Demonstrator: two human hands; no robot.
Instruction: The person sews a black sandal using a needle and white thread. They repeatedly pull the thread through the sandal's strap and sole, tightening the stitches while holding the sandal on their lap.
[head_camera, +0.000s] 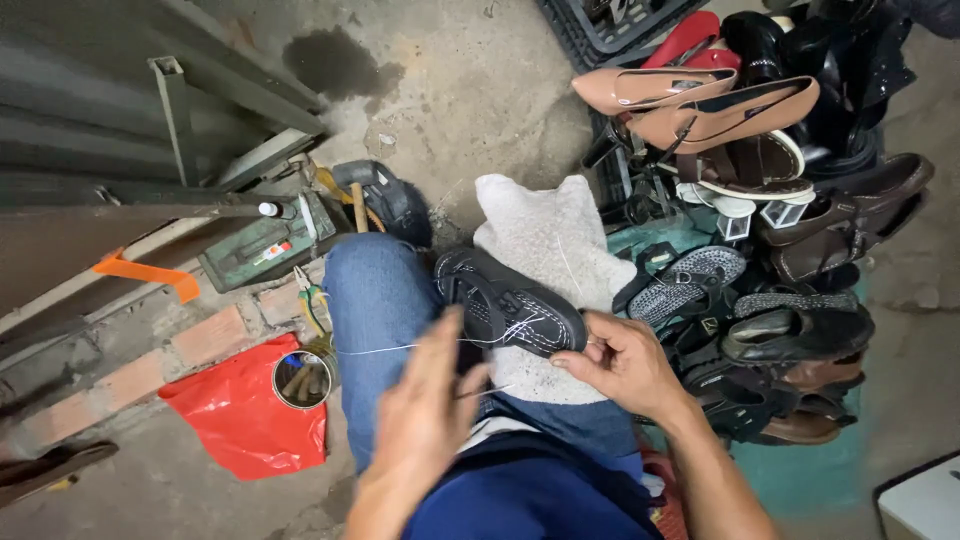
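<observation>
A black sandal (505, 300) lies sole-up across a white cloth (545, 240) on my lap. White stitching runs along the sandal's near edge. My right hand (620, 362) grips the sandal's near end with the fingers curled on its edge. My left hand (425, 410) is pinched on a white thread (390, 349) that stretches from the sandal out to the left over my blue-jeaned knee (375, 300). A thin needle-like tool seems to sit in that hand's fingers, but blur hides it.
A pile of shoes (760, 250) lies to the right, with tan heels (700, 100) on top. At left sit a red plastic bag (245, 415), a small round tin (301, 379), pliers (312, 300), a green metal box (265, 245) and bricks (200, 335).
</observation>
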